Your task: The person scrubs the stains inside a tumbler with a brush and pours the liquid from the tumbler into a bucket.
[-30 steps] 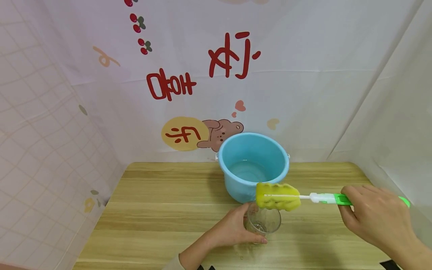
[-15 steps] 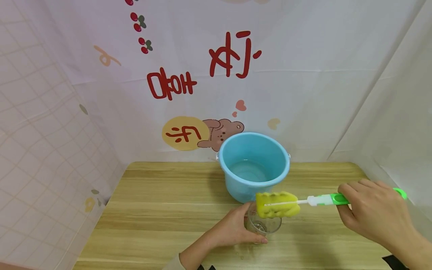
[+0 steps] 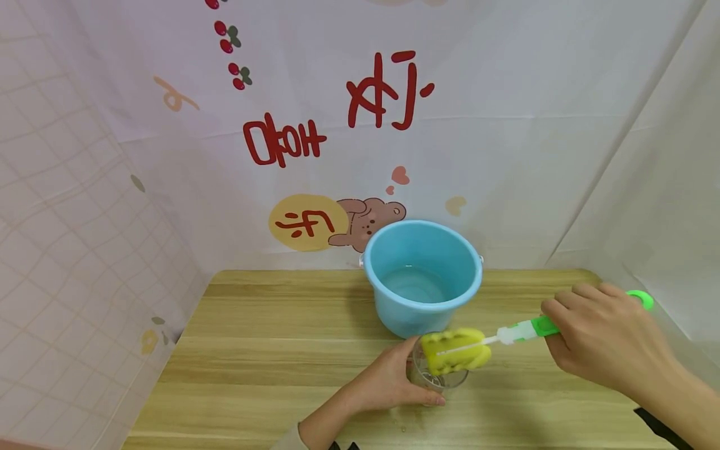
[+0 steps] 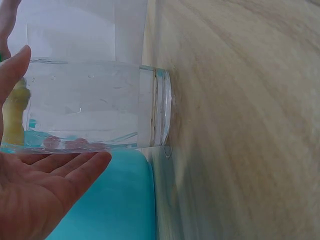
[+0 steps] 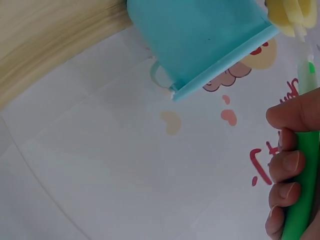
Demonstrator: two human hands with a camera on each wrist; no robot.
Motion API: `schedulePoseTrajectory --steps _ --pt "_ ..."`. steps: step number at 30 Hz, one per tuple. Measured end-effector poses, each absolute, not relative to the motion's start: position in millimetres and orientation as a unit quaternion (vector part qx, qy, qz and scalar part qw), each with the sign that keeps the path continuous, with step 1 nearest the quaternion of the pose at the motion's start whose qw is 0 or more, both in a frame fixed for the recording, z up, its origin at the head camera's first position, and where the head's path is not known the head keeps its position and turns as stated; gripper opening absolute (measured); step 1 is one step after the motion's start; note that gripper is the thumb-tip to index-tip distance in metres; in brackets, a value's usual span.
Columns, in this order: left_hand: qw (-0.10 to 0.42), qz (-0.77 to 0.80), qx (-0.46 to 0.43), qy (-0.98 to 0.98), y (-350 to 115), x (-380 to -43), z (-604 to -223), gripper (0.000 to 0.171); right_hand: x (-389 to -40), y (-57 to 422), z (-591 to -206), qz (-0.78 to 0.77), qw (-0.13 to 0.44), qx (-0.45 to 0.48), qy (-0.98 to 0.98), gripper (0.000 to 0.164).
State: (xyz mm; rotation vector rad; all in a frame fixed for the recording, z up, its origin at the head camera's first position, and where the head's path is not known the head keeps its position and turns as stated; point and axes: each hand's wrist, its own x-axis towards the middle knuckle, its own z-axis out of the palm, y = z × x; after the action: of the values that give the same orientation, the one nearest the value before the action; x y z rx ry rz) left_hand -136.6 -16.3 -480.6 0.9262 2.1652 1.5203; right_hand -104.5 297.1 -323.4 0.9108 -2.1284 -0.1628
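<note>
The brush has come lower and swung a little to the left since the earlier frame, its yellow sponge head dipping from above the glass toward its mouth, while the glass, the left hand and the blue bucket look unmoved. The right hand, well to the right of the bucket and nearer the viewer, grips the green handle with its fingers wrapped round it. The left hand, on the near side of the bucket, holds the glass between thumb and fingers, steadying it. That glass stands upright on the counter, just in front of the bucket, with the sponge head now slanting down over its opening. By my judgement the change brings the brushing of the glass to the point of entry: sponge and mouth nearly line up, though how far the tip is inside, if at all, I cannot tell. The bucket itself, with water in its bottom, takes no part at this moment.
</note>
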Motion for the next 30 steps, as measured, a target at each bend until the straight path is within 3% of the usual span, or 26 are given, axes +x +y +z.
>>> schedulePoseTrajectory --steps 10,23,30 --pt "0.174 0.531 0.323 0.764 -16 -138 -478 0.087 -118 277 -304 -0.095 0.377 0.433 -0.813 0.021" --pt "0.171 0.531 0.326 0.763 -16 -137 -478 0.083 -123 252 -304 -0.164 0.321 0.457 -0.813 0.030" --pt "0.178 0.535 0.324 0.760 -16 -137 -479 0.083 -125 240 -307 -0.222 0.308 0.469 -0.797 0.025"
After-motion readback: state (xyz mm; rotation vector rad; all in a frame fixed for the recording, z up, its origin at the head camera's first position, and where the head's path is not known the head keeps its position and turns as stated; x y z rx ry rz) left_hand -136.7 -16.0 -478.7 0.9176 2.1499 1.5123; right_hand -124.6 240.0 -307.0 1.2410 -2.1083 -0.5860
